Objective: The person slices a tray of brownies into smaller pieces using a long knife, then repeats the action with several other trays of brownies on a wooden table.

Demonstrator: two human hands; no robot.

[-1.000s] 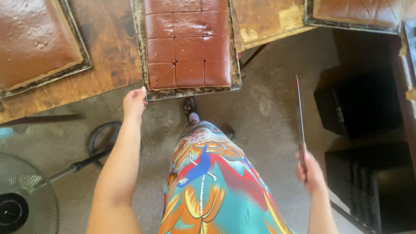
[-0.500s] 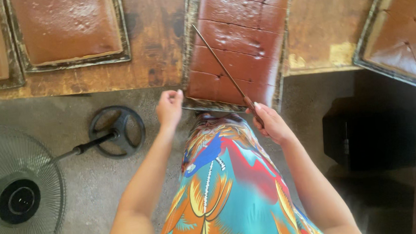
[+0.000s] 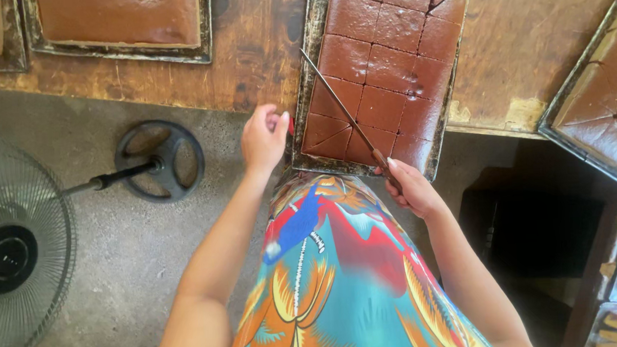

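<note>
A dark metal baking tray [image 3: 305, 107] of brown cake [image 3: 387, 64], scored into squares, sits on a worn wooden table [image 3: 260, 49] and juts over its front edge. My right hand [image 3: 408, 186] is shut on the handle of a long thin knife [image 3: 336, 101]. Its blade lies slantwise across the cake's near left corner. My left hand [image 3: 264, 137] is at the tray's near left corner, fingers curled by the rim; whether it grips the rim is unclear.
Another tray of uncut brown cake [image 3: 121, 18] lies at the far left of the table, and a third tray [image 3: 601, 109] at the right. A standing fan [image 3: 17, 245] with a round base [image 3: 160, 160] is on the concrete floor at left. Dark crates [image 3: 537, 232] sit under the table at right.
My right hand has swung the knife from upright at my side onto the cake's near corner. The view has shifted, so the tray now appears further right. My left hand stays at the tray's corner.
</note>
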